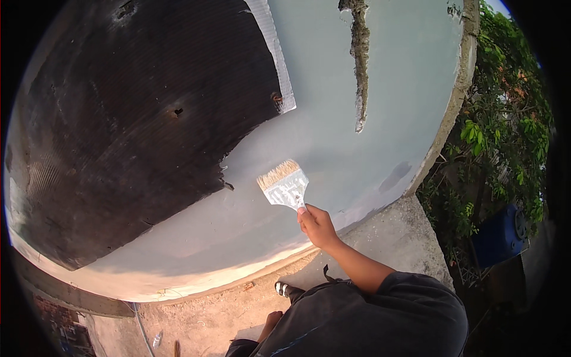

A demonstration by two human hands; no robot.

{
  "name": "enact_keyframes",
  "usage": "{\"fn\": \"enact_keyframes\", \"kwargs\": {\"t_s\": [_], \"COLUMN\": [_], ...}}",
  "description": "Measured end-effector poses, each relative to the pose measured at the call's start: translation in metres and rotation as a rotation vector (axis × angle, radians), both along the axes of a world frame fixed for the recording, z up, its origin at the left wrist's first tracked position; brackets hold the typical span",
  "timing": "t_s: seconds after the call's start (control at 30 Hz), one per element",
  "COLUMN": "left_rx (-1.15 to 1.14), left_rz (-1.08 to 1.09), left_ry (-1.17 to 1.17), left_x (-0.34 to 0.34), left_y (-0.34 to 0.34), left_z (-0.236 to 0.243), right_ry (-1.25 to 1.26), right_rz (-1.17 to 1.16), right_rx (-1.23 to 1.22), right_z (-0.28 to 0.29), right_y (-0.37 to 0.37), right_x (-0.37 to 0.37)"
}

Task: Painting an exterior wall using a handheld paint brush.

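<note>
Right hand [317,226]: fingers wrapped round brush [284,188]; marks [295,197] on brush unreadable. Left hand [273,320] below brush, finger state cannot be told. Dark patch [148,125] left of brush.

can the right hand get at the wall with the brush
Probably yes: the right hand holds the brush up in front of the wall, and nothing shows in between.

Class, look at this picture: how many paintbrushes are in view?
1 for certain: the wide paintbrush in the person's right grip, in front of the grey wall. A brown thing by the lower edge is too unclear to tell; others may be hidden.
</note>
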State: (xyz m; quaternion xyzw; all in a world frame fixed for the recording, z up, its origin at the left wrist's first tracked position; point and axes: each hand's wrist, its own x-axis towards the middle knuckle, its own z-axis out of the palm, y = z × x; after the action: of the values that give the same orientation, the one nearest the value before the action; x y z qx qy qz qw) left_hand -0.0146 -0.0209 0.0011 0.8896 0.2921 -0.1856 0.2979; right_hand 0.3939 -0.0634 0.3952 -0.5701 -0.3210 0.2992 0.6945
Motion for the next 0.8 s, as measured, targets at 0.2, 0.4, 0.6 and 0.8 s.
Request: {"fn": "enact_keyframes", "kwargs": {"t_s": [0.2,0.4,0.6,0.8], "left_rx": [0.045,0.064,0.036,0.068], "left_rz": [-0.054,-0.035,-0.039,-0.115], "left_ry": [0.023,-0.051,-0.089,0.059], "left_x": [-0.013,-0.005,-0.007,-0.007], "left_y": [-0.001,-0.002,-0.003,0.009], "left_z": [-0.002,-0.006,0.001,0.002], "right_ry": [-0.067,-0.029,0.094,0.036], "right_rz": [-0.064,-0.109,-0.04,-0.02], "right_rx": [0.14,-0.056,-0.041,0.09], "right_z": [0.062,-0.053,-0.021,0.01], "right_y": [0.028,-0.002,-0.01,0.007], "right_x": [0.038,0.021,0.016,0.035]}}
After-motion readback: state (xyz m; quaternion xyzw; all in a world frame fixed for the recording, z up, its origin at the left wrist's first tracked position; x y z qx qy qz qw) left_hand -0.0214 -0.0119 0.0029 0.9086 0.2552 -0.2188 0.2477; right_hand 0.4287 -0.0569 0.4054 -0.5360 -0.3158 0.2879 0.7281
